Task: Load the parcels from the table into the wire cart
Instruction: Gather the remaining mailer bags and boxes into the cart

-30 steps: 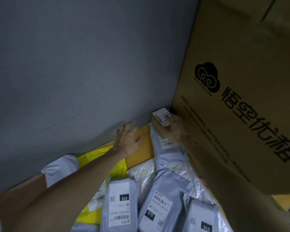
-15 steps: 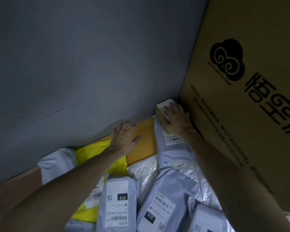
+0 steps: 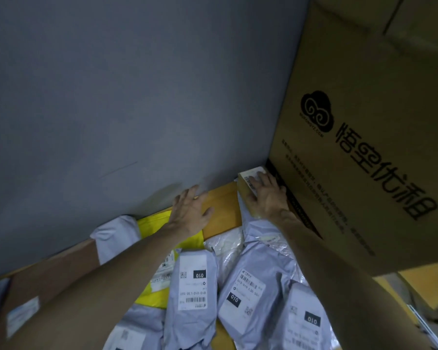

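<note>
Parcels lie heaped against a grey wall. In the far corner sits a small cardboard box [image 3: 246, 183] with a white barcode label. My right hand [image 3: 267, 195] grips it from above, thumb on its left side. My left hand [image 3: 190, 213] rests flat, fingers spread, on a flat brown parcel [image 3: 224, 210] beside that box. Closer to me lie grey poly mailers marked 010 [image 3: 192, 299] [image 3: 248, 294] [image 3: 301, 322], a yellow mailer [image 3: 154, 224] and a white bubble mailer [image 3: 225, 246]. The wire cart is not in view.
A large printed cardboard carton [image 3: 364, 122] stands tight on the right, touching the small box. The grey wall [image 3: 137, 97] closes off the back. A long brown box [image 3: 48, 276] lies at the left along the wall.
My right hand has settled lower over the small box in the corner. My left hand has stayed on the flat brown parcel. The view has shifted slightly.
</note>
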